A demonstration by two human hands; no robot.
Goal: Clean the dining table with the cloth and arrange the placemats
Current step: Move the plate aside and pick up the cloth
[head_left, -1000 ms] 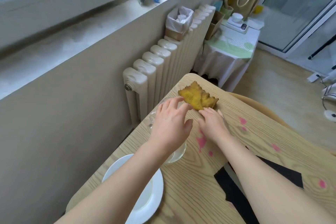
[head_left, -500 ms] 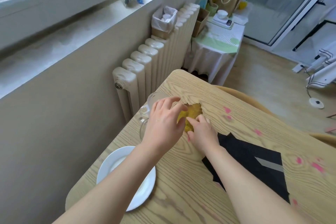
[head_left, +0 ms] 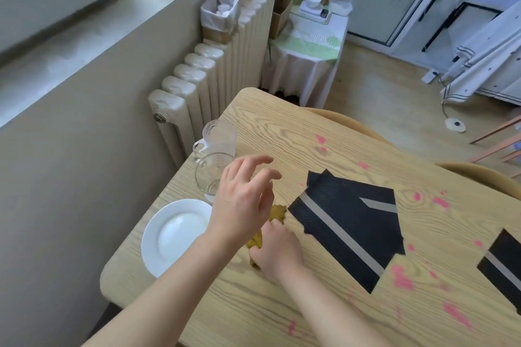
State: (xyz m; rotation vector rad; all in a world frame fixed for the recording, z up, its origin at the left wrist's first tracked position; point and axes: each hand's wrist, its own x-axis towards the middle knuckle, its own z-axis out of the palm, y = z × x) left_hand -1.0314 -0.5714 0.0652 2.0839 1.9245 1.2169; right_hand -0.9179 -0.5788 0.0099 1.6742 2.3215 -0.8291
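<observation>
Cloth [head_left: 278, 212], yellow and bunched, lies on the wooden counter [head_left: 282, 127] between a white plate [head_left: 174, 234] and a black striped placemat [head_left: 346, 222]. It is mostly under the right hand [head_left: 277, 252], whose fingers curl down around it. The left hand [head_left: 242, 203] hovers just above, fingers [head_left: 262, 160] spread and loosely bent, holding nothing. A glass jug [head_left: 215, 149] stands beyond the plate. A second placemat [head_left: 504, 267] lies at the right edge, and pink smears [head_left: 403, 279] mark the wood.

Beige wall [head_left: 84, 163] w/ radiator [head_left: 197, 79] under window ledge [head_left: 70, 45], draped side table [head_left: 298, 70] beyond, wood floor [head_left: 380, 93].
</observation>
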